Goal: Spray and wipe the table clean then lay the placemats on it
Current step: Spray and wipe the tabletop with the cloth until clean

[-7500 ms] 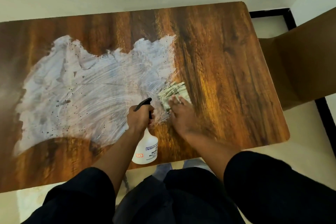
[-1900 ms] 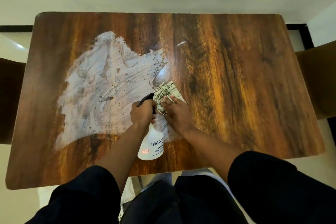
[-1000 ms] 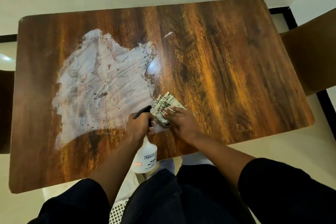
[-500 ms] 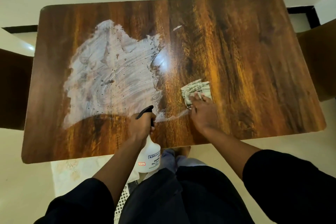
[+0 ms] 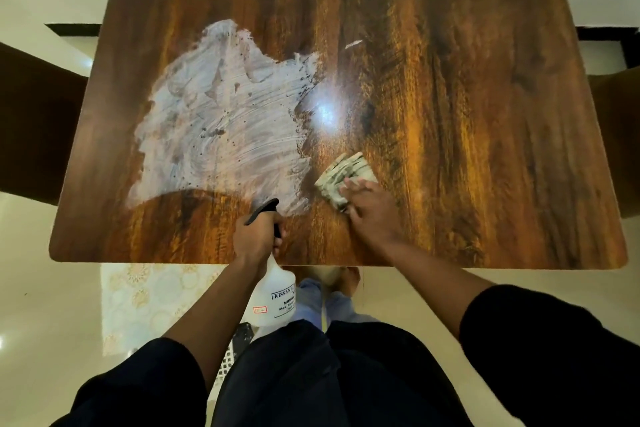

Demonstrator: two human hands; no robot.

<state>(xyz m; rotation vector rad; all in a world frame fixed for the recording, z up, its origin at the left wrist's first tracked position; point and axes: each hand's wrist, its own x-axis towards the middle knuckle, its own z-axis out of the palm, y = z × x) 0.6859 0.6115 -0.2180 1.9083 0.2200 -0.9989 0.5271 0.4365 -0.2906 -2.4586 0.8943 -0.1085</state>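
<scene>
A person stands at the near long edge of a glossy rectangular wood-grain counter (image 5: 467,121) with rounded corners, both forearms reaching out from dark sleeves. The left hand (image 5: 257,238) grips the neck of a white plastic spray bottle (image 5: 275,298) with a black trigger head; its fingers are curled round the neck just below the trigger, and the bottle's body hangs past the counter's near edge, its printed label facing up. The right hand (image 5: 372,210) lies flat on a crumpled pale patterned cloth (image 5: 343,174), its fingers straight and close together, pressing the cloth against the counter slightly right of the middle and toward the near edge. A broad whitish smear of streaked cleaning residue (image 5: 221,128), speckled with dark spots, covers much of the counter's left half, its right border ending just left of the cloth. A small white fleck (image 5: 353,44) sits apart near the far edge, and a bright glare from a light shows between the smear and the bare wood. On the floor beneath the near left edge lies a pale cream placemat with a gold floral pattern (image 5: 152,302). Dark brown chairs stand at the left end (image 5: 34,128) and the right end (image 5: 620,142) of the counter.
</scene>
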